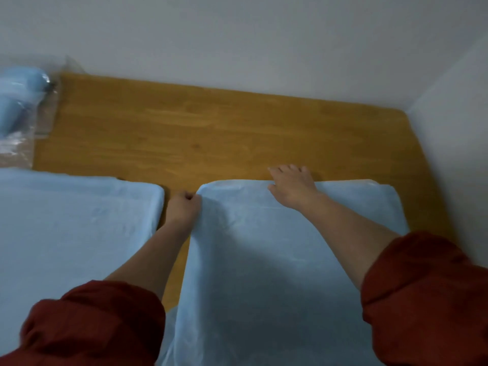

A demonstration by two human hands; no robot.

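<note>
Squaring up: the work in hand seems to be getting one sheet to lie flat and true on the table, judging from how the hands sit on it.
Table (237,133): one, wooden, set into a corner of the walls. Its far half is bare wood.
Sheets: two, both pale blue, side by side along the table's near edge with a strip of wood between them.
Sheet (264,260): the worked one, at the near right. It runs off the near edge toward the person, and its far edge lies about midway across the table.
Other sheet (74,233): at the near left, untouched, probably set aside.
Pack (21,101): one, at the far left corner. It is blurred, but is probably a blue roll in clear plastic, kept out of the way.
Sleeves (92,326): two, red, pushed up the forearms, likely to keep them off the cloth.
Right hand (291,186): flat and spread, palm on the sheet's far edge and fingertips over on the wood, likely pinning that edge.
Left hand (183,207): fingers curled, pinching the sheet's far left corner, likely to tug it taut.
</note>
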